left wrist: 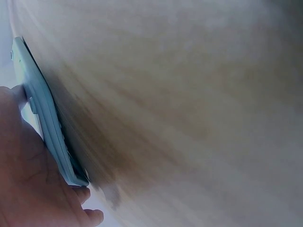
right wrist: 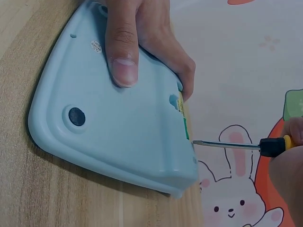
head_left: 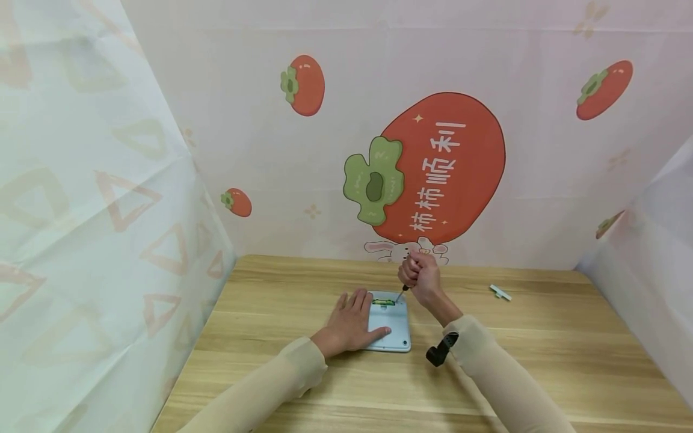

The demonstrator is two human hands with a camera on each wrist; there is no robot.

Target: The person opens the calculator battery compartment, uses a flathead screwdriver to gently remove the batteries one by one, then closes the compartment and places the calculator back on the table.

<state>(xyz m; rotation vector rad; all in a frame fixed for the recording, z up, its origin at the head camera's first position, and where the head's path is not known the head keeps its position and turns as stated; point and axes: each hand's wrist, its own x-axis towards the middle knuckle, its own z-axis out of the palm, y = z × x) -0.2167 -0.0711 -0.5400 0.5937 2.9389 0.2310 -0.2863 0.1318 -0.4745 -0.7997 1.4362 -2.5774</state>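
The left hand (head_left: 352, 323) rests with fingers spread and thumb extended on a light blue device (head_left: 395, 329), which lies underside up on the wooden table (head_left: 260, 300) beneath it. The right hand (head_left: 422, 276) grips a screwdriver (right wrist: 227, 144) at the device's far edge; whether its tip touches is hard to tell. A small pale piece (head_left: 500, 293) lies right of the right hand.

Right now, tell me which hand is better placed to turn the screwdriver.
The right hand, most likely: it grips the screwdriver, whose tip is at the light blue device. The left hand lies on the device, probably better for steadying it.
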